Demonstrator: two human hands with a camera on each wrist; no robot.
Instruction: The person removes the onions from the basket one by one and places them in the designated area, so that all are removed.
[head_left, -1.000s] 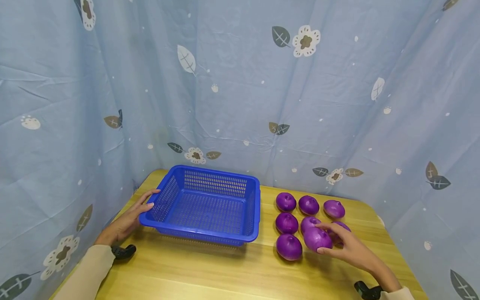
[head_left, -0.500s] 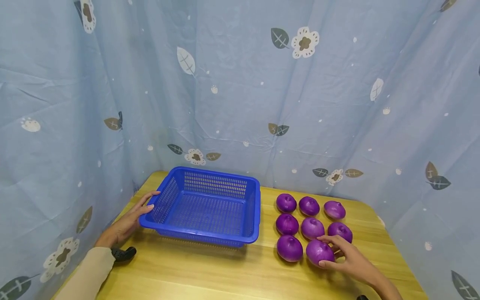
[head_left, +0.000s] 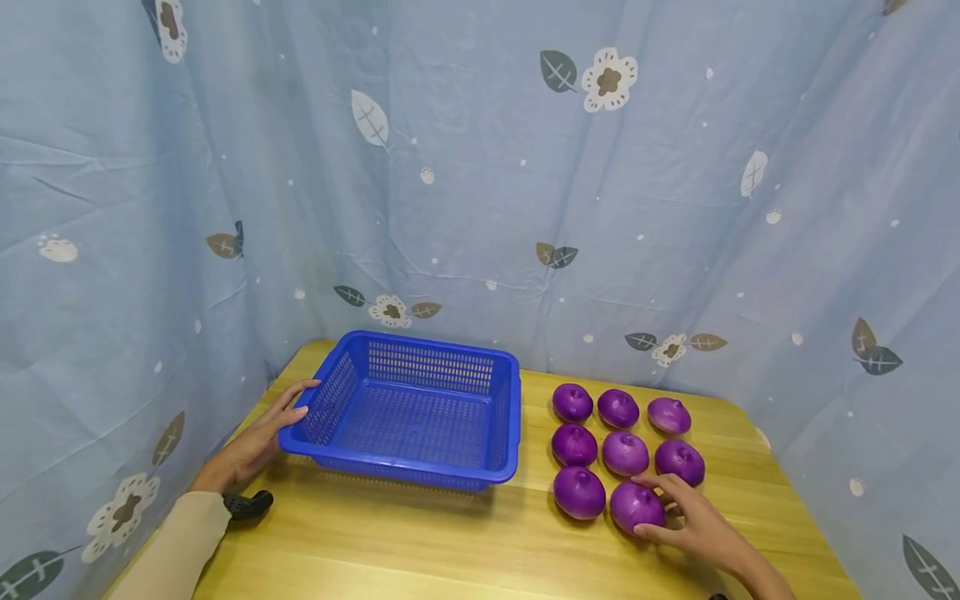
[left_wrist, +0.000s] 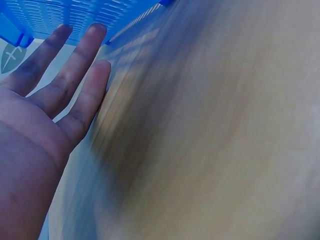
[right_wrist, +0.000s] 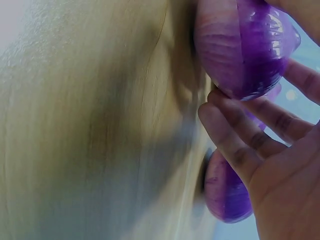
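Observation:
A blue plastic basket [head_left: 405, 466] with slotted walls stands on the left of the table. My left hand [head_left: 255, 437] holds its left rim, thumb and forefinger over the edge; in the left wrist view the other fingers [left_wrist: 75, 75] lie fairly straight by the basket's outer wall. On the right, purple onions with small pointed tops form rows. My right hand [head_left: 693, 521] grips the front middle onion [head_left: 632, 508] between thumb and fingers, and it sits on the tabletop. Beside it lies the front left onion [head_left: 579, 492]; behind it is the centre onion [head_left: 626, 453].
Other onions include the back right one [head_left: 669, 416] and the one behind my right hand [head_left: 680, 462]. A wooden table [head_left: 375, 542] bears everything. Blue patterned curtains [head_left: 480, 208] close off the back and sides.
My right hand has brought the gripped onion down and toward me, onto the table in the front row. The onions behind it now show fully. My left hand and the basket stay put.

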